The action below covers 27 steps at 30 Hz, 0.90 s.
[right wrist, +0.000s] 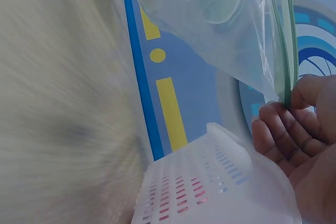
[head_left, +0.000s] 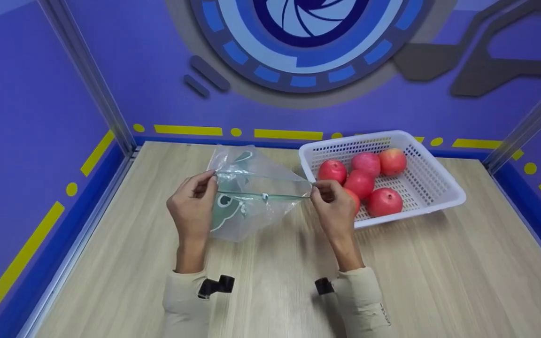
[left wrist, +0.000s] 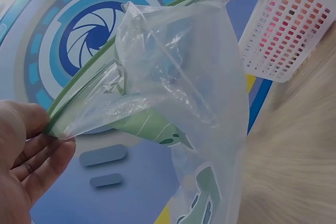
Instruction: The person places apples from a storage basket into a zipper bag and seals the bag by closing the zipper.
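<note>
A clear zip bag [head_left: 251, 211] with green printed shapes hangs stretched between both hands, its green-edged mouth parted. My left hand [head_left: 193, 204] pinches one end of the mouth between thumb and fingers. At the opposite end, my right hand [head_left: 334, 204] pinches the other corner, close to the basket's left side. In the left wrist view the bag [left wrist: 178, 77] hangs down from its green rim, with a gap between the two edges. The right wrist view shows the right thumb and fingers on the bag's green strip [right wrist: 283, 51].
A white perforated basket [head_left: 439, 202] stands at the back right of the wooden table [head_left: 270, 291]. Several red apples [head_left: 384, 202] lie in it, one partly hidden behind my right hand. Blue printed panels [head_left: 148, 70] enclose the table's back and sides.
</note>
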Motion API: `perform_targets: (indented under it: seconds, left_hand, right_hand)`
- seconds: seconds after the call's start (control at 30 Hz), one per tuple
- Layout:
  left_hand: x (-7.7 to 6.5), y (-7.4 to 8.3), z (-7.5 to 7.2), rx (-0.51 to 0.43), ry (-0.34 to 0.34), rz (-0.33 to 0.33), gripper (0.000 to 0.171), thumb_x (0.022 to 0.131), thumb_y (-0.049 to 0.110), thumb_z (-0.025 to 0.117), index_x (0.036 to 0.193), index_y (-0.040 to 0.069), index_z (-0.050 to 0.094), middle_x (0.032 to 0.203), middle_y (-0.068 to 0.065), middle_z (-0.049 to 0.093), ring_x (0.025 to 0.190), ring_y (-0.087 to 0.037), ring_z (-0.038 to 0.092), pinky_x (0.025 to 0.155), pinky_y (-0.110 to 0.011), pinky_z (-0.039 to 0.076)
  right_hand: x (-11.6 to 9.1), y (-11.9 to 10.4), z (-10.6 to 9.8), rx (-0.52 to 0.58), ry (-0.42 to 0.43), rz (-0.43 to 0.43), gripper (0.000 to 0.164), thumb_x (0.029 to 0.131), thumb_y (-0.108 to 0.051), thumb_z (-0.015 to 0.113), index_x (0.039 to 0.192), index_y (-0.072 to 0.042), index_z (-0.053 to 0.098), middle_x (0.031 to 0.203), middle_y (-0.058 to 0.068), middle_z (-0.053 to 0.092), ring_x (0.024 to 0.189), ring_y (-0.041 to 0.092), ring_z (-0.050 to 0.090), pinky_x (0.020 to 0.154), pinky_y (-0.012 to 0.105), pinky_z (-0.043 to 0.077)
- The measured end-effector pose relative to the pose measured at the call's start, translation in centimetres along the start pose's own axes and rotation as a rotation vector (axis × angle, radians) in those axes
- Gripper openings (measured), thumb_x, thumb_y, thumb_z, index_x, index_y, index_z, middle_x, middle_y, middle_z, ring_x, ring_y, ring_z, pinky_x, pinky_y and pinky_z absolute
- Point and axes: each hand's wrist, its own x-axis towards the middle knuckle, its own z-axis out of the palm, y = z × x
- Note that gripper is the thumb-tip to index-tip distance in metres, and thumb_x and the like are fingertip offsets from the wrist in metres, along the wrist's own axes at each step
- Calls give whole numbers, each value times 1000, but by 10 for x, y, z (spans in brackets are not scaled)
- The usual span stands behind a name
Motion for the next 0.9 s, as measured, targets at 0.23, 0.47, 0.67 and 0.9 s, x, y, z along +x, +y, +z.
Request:
perform_targets:
  seconds: [0.23, 0.47, 0.67, 0.9]
  left_hand:
    - [-1, 0, 4, -23, -85, -56, 13, 95, 2, 79, 108, 2, 82, 96, -6, 80, 77, -20, 71, 72, -14, 55]
    - [-3, 4, 8, -233, -239, -350, 16, 96, 5, 79, 111, 0, 81, 95, -11, 79, 81, -21, 75, 74, -22, 61]
    - [-5, 10, 9, -347, -281, -537, 21, 95, 9, 82, 115, 3, 81, 100, -12, 79, 87, -24, 77, 80, -29, 64]
    - [-9, 13, 17, -352, -254, -572, 23, 92, 8, 85, 114, 4, 81, 100, -11, 78, 87, -24, 75, 81, -30, 64]
  right_hand:
    - [3, 3, -6, 8, -12, 5, 9, 92, 2, 74, 99, -1, 78, 85, 4, 76, 73, 18, 67, 69, 16, 53]
    - [2, 8, -7, 1, -37, -11, 9, 93, 3, 76, 100, -2, 78, 84, 4, 75, 72, 18, 65, 68, 16, 52]
    - [-1, 9, -7, 4, -76, -36, 10, 94, 3, 76, 102, -2, 78, 84, 3, 75, 72, 17, 65, 67, 16, 52]
    - [3, 6, -14, 53, -159, 8, 13, 94, 3, 76, 105, -1, 78, 88, 5, 76, 75, 19, 67, 70, 18, 54]
